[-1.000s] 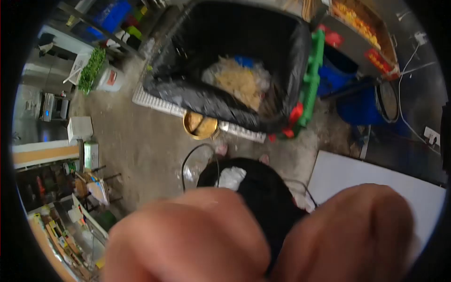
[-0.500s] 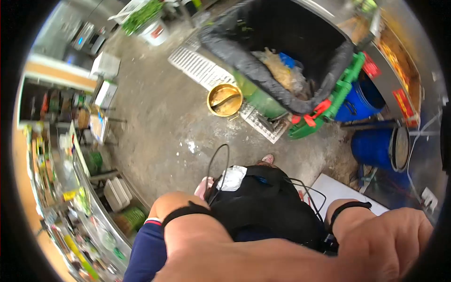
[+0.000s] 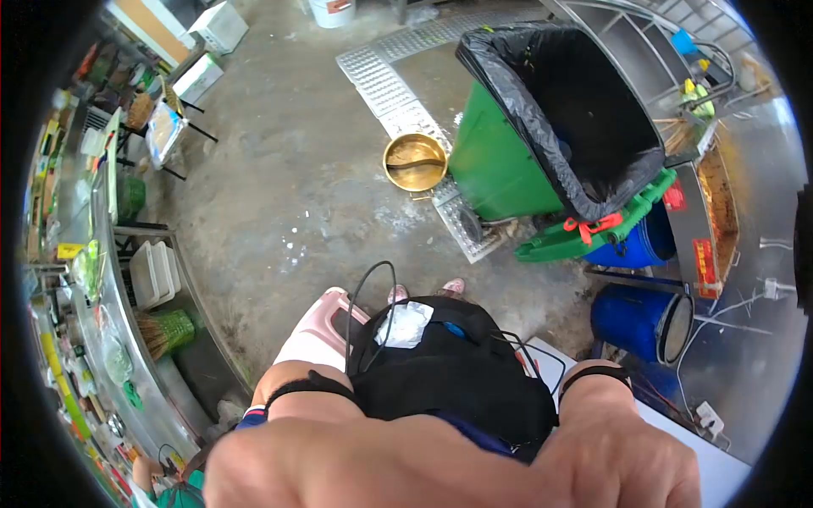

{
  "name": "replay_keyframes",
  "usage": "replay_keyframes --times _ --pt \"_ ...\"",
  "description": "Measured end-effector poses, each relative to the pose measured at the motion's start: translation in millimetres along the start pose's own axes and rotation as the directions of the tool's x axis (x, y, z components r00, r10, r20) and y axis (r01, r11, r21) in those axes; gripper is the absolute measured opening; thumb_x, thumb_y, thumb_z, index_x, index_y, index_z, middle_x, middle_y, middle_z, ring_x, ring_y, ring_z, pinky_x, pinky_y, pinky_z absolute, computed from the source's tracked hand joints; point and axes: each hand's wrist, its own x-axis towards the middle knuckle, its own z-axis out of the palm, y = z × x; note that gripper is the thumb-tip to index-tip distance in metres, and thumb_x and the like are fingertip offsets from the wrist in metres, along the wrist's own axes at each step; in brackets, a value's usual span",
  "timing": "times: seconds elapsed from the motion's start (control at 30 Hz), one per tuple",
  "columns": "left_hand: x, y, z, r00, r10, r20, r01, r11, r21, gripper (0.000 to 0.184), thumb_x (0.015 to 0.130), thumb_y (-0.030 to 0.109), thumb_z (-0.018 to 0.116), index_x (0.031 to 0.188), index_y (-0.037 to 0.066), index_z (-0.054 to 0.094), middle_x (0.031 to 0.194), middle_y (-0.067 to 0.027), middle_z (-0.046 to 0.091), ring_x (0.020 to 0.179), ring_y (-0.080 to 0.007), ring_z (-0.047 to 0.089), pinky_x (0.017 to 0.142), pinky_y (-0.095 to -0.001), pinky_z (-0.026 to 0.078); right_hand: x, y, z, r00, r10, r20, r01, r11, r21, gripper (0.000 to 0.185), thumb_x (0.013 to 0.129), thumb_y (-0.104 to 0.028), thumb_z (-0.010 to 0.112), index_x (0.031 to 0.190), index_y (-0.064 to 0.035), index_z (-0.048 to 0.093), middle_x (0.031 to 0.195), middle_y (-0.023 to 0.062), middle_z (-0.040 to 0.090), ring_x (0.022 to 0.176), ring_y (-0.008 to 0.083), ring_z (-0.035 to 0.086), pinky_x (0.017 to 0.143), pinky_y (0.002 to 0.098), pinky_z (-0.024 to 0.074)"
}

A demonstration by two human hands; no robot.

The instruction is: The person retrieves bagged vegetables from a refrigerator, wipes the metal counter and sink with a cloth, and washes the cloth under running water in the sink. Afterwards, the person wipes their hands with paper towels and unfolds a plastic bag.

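Observation:
Both my hands are raised close to the camera at the bottom edge. My left hand [image 3: 356,461] and my right hand [image 3: 627,457] show their backs, with black bands at the wrists. Their fingers run out of view, so I cannot see what they hold, if anything. Below them, a black fabric item [image 3: 457,372] covers my front, with dark cords looping from its sides. A crumpled white piece [image 3: 405,325] rests on it. Pink shoes [image 3: 454,286] show beyond, and a pink stool [image 3: 322,326] stands at my left.
Ahead stands a green wheeled bin [image 3: 500,161] with a black liner. A divided golden pot [image 3: 415,162] sits beside it on the floor. Blue drums [image 3: 631,320] stand at right. A metal counter [image 3: 144,381] with many goods runs along the left, where another person's arm [image 3: 148,474] shows.
My view has shifted, bringing the pink stool and another person at lower left into sight. Both hands have moved leftward in the picture. The bags seen inside the bin are now out of sight.

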Motion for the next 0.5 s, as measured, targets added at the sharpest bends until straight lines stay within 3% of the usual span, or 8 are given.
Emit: replay_keyframes --times 0.3,0.4,0.43,0.5 --pt "-26 26 32 0.943 0.169 -0.288 -0.135 0.982 0.133 0.008 0.075 0.008 0.065 0.069 0.010 0.059 0.079 -0.0004 0.055 0.064 -0.0089 0.052 0.054 -0.0264 0.036 -23 21 23 0.986 0.122 0.113 -0.140 0.977 0.161 0.019 0.081 -0.004 0.053 0.097 0.0055 0.055 0.096 0.0234 0.056 0.078 0.0306 0.056 0.070 0.0380 0.0458" --pt "-31 11 39 0.964 0.242 -0.114 -0.226 0.965 0.133 0.007 0.072 0.010 0.068 0.071 0.013 0.062 0.083 0.0027 0.055 0.077 -0.0087 0.051 0.064 -0.0295 0.033 -33 17 35 0.982 0.142 0.127 -0.164 0.971 0.177 0.021 0.080 -0.004 0.054 0.099 0.0060 0.055 0.098 0.0236 0.056 0.080 0.0306 0.056 0.072 0.0383 0.0458" --pt "-33 2 46 0.966 0.236 -0.107 -0.221 0.966 0.138 0.007 0.072 0.010 0.068 0.071 0.013 0.062 0.083 0.0027 0.055 0.077 -0.0087 0.051 0.064 -0.0295 0.033 -37 15 38 0.980 0.145 0.135 -0.170 0.967 0.192 0.021 0.080 -0.003 0.054 0.099 0.0062 0.055 0.099 0.0237 0.056 0.081 0.0306 0.056 0.072 0.0384 0.0458" --pt "-37 -10 62 0.911 0.392 -0.130 -0.338 0.889 0.309 0.010 0.071 0.010 0.067 0.065 0.015 0.060 0.082 0.0023 0.055 0.070 -0.0088 0.049 0.060 -0.0280 0.033 -44 9 42 0.980 0.137 0.145 -0.167 0.962 0.217 0.022 0.080 -0.003 0.055 0.100 0.0065 0.055 0.100 0.0239 0.055 0.082 0.0307 0.056 0.074 0.0386 0.0458"
